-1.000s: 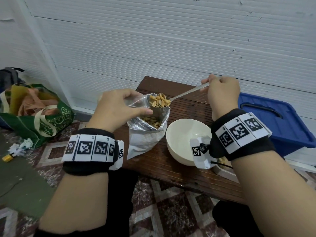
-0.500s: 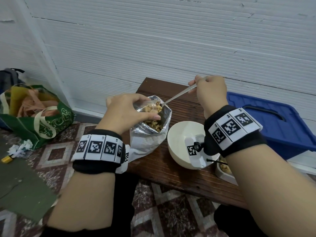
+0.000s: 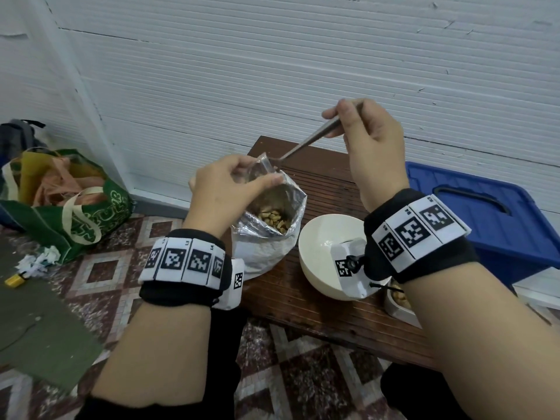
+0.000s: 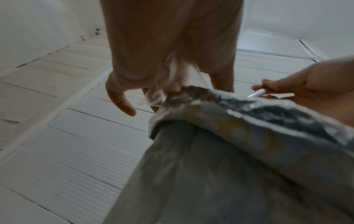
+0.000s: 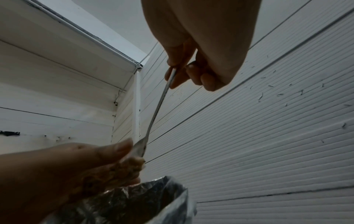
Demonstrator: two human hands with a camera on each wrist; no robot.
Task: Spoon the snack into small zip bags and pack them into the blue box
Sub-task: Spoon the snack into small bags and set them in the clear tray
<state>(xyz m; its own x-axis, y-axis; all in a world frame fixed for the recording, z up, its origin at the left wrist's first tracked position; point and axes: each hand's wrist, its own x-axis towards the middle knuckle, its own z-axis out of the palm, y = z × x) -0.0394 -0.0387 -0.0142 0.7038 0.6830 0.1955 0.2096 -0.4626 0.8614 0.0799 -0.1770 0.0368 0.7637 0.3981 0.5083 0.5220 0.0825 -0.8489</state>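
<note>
Left hand [image 3: 225, 184] pinches the mouth of a small clear zip bag [image 3: 260, 169] between thumb and fingers, holding it just above the open top of the foil snack pouch [image 3: 266, 237]; in the left wrist view the clear film [image 4: 168, 84] hangs crumpled from the fingers [image 4: 122, 103] against the pouch rim. Right hand [image 3: 371, 140] is raised higher and grips the handle of a metal spoon [image 3: 306, 144], fingers curled round it, thumb on top. Spoon slopes down and left, bowl end inside the zip bag mouth; right wrist view shows the spoon bowl [image 5: 139, 147] tipped steeply beside the left thumb, with pale snack pieces [image 5: 132, 163] visible through the film directly below it. More snack [image 3: 272, 218] lies at the bottom of the foil pouch, which stands open and upright on the dark wooden table [image 3: 303, 301]. White bowl [image 3: 321, 253] sits just right of the pouch, partly hidden by the right wrist band. A metal container [image 3: 397, 301] holding snack shows at the near right table edge under the right forearm. Blue box [image 3: 485, 213], lid on, stands on the floor right of the table, apart from both hands. Green shopping bag [image 3: 91, 213] sits against the white wall at left, on the patterned tile floor; crumpled white paper [image 3: 39, 259] lies near it
</note>
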